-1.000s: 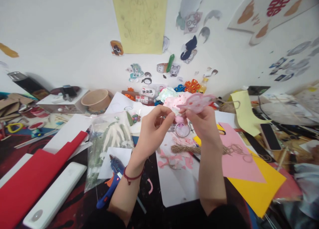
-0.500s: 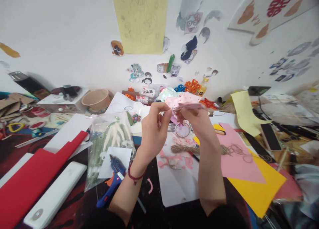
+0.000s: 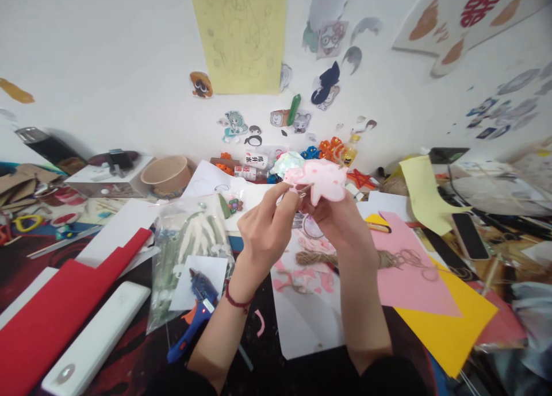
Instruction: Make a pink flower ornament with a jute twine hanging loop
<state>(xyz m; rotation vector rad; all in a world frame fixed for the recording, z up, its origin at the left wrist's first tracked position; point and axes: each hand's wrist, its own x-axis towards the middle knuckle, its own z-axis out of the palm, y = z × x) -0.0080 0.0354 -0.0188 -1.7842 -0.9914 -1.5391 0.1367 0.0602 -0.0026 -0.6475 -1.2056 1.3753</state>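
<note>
In front of me, my right hand (image 3: 334,218) grips a pale pink cutout (image 3: 325,180) with a wavy, petal-like edge. Its flat face is turned towards me, and most of my right fingers are hidden behind it. Close on its left, my left hand (image 3: 267,223) is closed in a pinch. A thin pale string (image 3: 303,192) shows at the left fingertips, beside the cutout's lower left edge. Below my hands, a roll of clear tape (image 3: 314,226) stands partly hidden by the right hand. Pink scraps (image 3: 302,278) lie on a white sheet (image 3: 308,327).
A blue glue gun (image 3: 196,321) with a red light rests beside my left forearm. Nearby are a plastic bag (image 3: 161,269), a white oblong case (image 3: 97,338) and red sheets (image 3: 56,315). To the right lie twine (image 3: 390,259), pink paper (image 3: 418,292), yellow paper (image 3: 457,321) and a phone (image 3: 470,236).
My right hand has turned the pink cutout from nearly edge-on to facing me. My left hand stays pinched beside it, slightly shifted to the left.
</note>
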